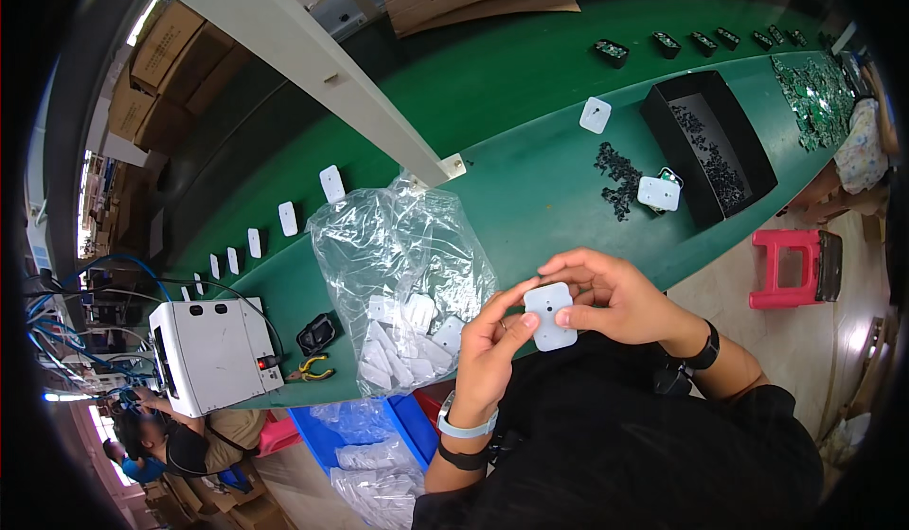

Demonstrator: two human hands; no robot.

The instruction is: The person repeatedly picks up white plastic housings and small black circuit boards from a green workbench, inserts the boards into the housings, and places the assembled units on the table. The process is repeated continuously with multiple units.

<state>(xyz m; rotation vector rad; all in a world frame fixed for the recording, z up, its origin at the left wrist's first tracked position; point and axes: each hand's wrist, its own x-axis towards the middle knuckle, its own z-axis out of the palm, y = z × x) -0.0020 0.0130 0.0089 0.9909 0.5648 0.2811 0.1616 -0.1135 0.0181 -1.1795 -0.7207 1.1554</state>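
In front of my body, both hands hold up a white, rounded-rectangular plastic cover (551, 333) with a small dark hole near its middle. My left hand (490, 348) pinches its left edge, thumb on the face. From the other side, my right hand (615, 295) presses its thumb on the face, with the fingers curled behind. Left of my hands, a clear plastic bag (379, 232) lies on the green table with several white covers (402, 355) in it. Beyond my right hand are a white unit with a green board (659, 192) and a scatter of small black parts (619, 178).
A black box (670, 159) holds more small black parts; a white cover (595, 114) lies beside it. A slanted white post (331, 80) meets the table. A white machine (216, 350), yellow-handled pliers (314, 372) and blue bin (414, 426) are left. Another person (864, 142) sits far right.
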